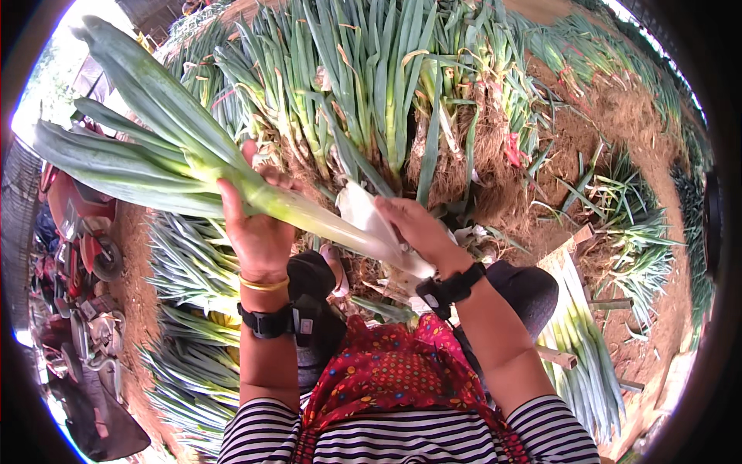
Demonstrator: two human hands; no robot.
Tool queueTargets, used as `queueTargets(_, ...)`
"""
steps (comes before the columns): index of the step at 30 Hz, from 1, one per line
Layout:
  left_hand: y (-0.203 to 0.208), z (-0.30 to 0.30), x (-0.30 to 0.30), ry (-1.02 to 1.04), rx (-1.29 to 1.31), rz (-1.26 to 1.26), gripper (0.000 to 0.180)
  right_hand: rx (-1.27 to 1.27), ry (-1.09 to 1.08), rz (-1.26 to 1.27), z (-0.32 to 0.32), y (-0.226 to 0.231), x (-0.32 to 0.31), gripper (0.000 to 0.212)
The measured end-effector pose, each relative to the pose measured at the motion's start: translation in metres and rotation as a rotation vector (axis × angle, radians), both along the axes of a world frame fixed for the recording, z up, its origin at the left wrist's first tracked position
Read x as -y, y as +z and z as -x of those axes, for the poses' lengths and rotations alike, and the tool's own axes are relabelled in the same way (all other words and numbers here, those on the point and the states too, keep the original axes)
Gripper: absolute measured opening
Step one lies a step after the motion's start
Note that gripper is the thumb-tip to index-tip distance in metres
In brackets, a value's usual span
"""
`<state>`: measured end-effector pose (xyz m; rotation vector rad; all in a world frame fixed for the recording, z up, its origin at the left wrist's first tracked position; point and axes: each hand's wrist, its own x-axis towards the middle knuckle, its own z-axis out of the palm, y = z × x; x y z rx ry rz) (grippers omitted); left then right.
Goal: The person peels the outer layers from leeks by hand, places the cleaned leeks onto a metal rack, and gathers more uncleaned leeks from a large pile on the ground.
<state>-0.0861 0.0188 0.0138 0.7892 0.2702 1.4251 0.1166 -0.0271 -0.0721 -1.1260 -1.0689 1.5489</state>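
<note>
A large leek (309, 212) lies slantwise across my view, its broad green leaves fanned out to the upper left and its pale shaft pointing down to the right. My left hand (259, 243) is closed round the shaft just below the leaves, thumb on the near side. At the white end, my right hand (421, 232) grips a loose white outer layer (362, 209), which stands away from the shaft. The right fingertips are partly hidden behind that layer. Bare white shaft shows between the two hands.
Upright leeks (371, 85) with roots stand bunched ahead of me. Trimmed leeks (193, 363) are piled at my left, and more lie on a wooden rack (576, 359) at my right. Root scraps litter the soil (495, 209). A red motorbike (81, 224) is parked far left.
</note>
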Motion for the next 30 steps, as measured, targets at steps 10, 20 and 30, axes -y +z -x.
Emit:
queueTargets(10, 0.001, 0.014, -0.022, -0.063, 0.126, 0.030, 0.066, 0.459, -0.155, -0.265, 0.021, -0.012, 0.055, 0.038)
queueTargets(20, -0.007, -0.028, 0.002, 0.350, -0.219, 0.228, 0.068, 0.117, -0.556, 0.042, 0.023, -0.033, 0.036, 0.031)
queueTargets(30, -0.021, -0.017, -0.010, 0.356, -0.221, 0.272, 0.019, -0.576, -1.035, 0.312, -0.046, -0.097, 0.026, 0.033)
